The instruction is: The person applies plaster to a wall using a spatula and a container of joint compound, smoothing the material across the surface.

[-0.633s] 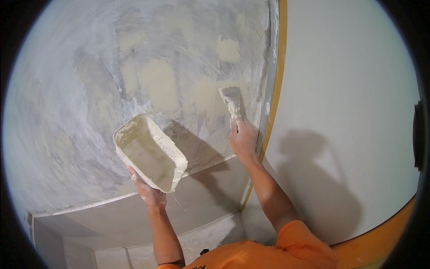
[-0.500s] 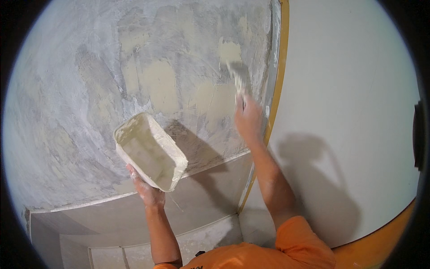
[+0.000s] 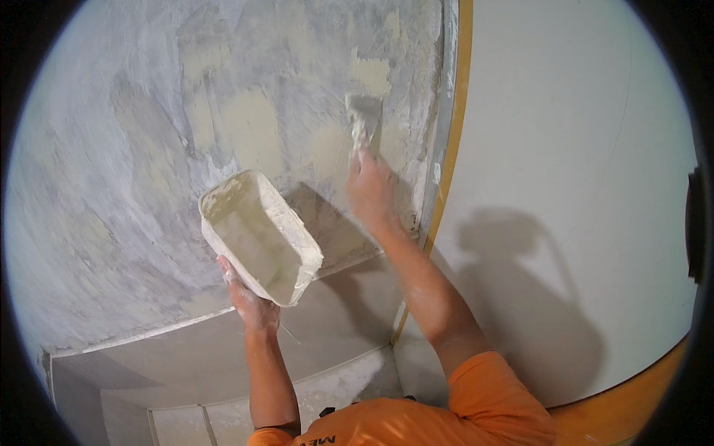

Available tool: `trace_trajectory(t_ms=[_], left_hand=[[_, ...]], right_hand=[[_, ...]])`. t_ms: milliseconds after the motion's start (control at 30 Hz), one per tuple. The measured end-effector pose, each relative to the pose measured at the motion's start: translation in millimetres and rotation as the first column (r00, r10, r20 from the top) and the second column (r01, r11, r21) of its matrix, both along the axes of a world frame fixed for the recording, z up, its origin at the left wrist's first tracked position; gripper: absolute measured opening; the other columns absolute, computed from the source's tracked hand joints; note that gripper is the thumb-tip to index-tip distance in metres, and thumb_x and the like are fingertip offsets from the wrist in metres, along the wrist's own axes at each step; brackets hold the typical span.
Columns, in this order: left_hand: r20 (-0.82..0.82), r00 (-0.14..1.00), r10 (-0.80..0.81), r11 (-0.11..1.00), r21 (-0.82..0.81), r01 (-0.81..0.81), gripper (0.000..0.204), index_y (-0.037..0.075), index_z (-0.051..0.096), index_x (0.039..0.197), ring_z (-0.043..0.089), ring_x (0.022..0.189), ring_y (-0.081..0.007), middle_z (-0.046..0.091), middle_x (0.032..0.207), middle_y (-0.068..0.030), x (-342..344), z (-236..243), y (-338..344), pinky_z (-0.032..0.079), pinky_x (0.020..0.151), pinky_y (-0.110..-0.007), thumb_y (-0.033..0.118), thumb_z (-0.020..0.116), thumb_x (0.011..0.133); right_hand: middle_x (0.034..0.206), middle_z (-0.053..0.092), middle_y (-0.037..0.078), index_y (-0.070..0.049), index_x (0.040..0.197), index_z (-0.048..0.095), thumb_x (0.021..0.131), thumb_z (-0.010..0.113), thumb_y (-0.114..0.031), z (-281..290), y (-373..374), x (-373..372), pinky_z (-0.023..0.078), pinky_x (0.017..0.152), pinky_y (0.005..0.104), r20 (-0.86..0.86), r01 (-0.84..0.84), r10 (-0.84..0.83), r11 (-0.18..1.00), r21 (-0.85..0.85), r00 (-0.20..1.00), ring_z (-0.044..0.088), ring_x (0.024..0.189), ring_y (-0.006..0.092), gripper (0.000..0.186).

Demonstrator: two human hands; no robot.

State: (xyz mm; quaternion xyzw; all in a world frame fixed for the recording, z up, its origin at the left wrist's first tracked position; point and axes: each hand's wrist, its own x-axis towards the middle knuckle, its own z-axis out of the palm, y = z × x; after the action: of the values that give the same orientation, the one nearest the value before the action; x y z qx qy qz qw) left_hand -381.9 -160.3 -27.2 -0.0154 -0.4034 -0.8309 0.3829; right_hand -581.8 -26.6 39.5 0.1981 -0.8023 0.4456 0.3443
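Observation:
My left hand (image 3: 251,303) holds up a white rectangular plastic tub (image 3: 256,238) from below, its mouth tilted toward me. Pale putty coats the tub's inner walls and rim. My right hand (image 3: 369,186) is closed round the handle of a putty knife (image 3: 364,111), whose handle and blade are smeared with putty. The blade is against or very close to the grey plastered wall (image 3: 149,186), just below a fresh cream putty patch (image 3: 372,73). Another broad cream patch (image 3: 254,126) lies on the wall above the tub.
A yellow strip (image 3: 455,126) runs down the corner right of the plastered wall. Beyond it stands a smooth pale wall (image 3: 565,134) bearing my shadow. A grey smooth surface (image 3: 223,349) lies below the plaster's lower edge, with an orange surface (image 3: 610,416) at the lower right.
My right hand with the putty knife has moved left and slightly down on the wall. The tub has shifted slightly right and up with my left hand.

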Motion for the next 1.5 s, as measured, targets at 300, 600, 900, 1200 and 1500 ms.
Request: trace_trajectory(t_ms=[300,600,900,1200,1500], left_hand=[[-0.010,0.999,0.050,0.999,0.001,-0.050,0.067,0.012,0.024,0.154,0.041,0.136,-0.0286,0.034,0.153,-0.0111,-3.1,-6.6,-7.1,0.040,0.109,-0.042,0.056,0.031,0.104],[0.039,0.974,0.224,0.975,-0.019,-0.223,0.066,0.011,0.025,0.153,0.042,0.135,-0.0279,0.034,0.152,-0.0114,-7.4,-19.0,-5.6,0.041,0.108,-0.042,0.055,0.031,0.104],[0.007,0.960,0.279,0.960,0.035,-0.280,0.072,0.008,0.021,0.155,0.037,0.139,-0.0309,0.030,0.155,-0.0135,1.4,2.0,17.7,0.039,0.111,-0.044,0.057,0.032,0.103],[-0.023,0.995,0.098,0.995,0.003,-0.098,0.070,0.009,0.023,0.154,0.038,0.137,-0.0295,0.032,0.154,-0.0121,-1.7,1.0,8.3,0.037,0.111,-0.043,0.056,0.033,0.103],[-0.040,0.996,0.082,0.995,-0.046,-0.084,0.066,0.013,0.020,0.155,0.036,0.139,-0.0286,0.032,0.154,-0.0105,-2.1,6.0,4.5,0.035,0.112,-0.045,0.053,0.033,0.104]], right_hand=[[0.095,0.064,0.031,0.003,0.115,0.062,0.098,0.050,-0.018,-39.3,32.7,10.1,0.047,0.078,0.0533,-0.040,-0.111,0.108,0.991,-0.071,0.993,0.060,0.090,0.0495,0.029],[0.114,0.063,0.031,0.004,0.126,0.058,0.099,0.050,-0.026,74.6,73.1,-60.7,0.045,0.095,0.0474,-0.115,0.000,-0.026,0.975,-0.220,0.993,0.059,0.110,0.0454,0.041],[0.095,0.066,0.029,0.002,0.119,0.063,0.099,0.048,-0.026,84.9,88.4,-64.7,0.048,0.083,0.0512,-0.183,-0.052,0.012,0.975,-0.215,0.983,0.064,0.094,0.0439,0.037],[0.105,0.066,0.029,0.001,0.125,0.058,0.099,0.049,-0.026,35.1,67.8,49.0,0.047,0.090,0.0526,0.205,-0.194,0.174,0.978,0.078,0.963,0.062,0.100,0.0461,0.039],[0.116,0.063,0.029,0.004,0.127,0.058,0.097,0.053,-0.028,94.1,97.8,-3.5,0.043,0.100,0.0480,-0.228,-0.025,-0.004,0.992,-0.123,0.974,0.058,0.113,0.0432,0.044]])
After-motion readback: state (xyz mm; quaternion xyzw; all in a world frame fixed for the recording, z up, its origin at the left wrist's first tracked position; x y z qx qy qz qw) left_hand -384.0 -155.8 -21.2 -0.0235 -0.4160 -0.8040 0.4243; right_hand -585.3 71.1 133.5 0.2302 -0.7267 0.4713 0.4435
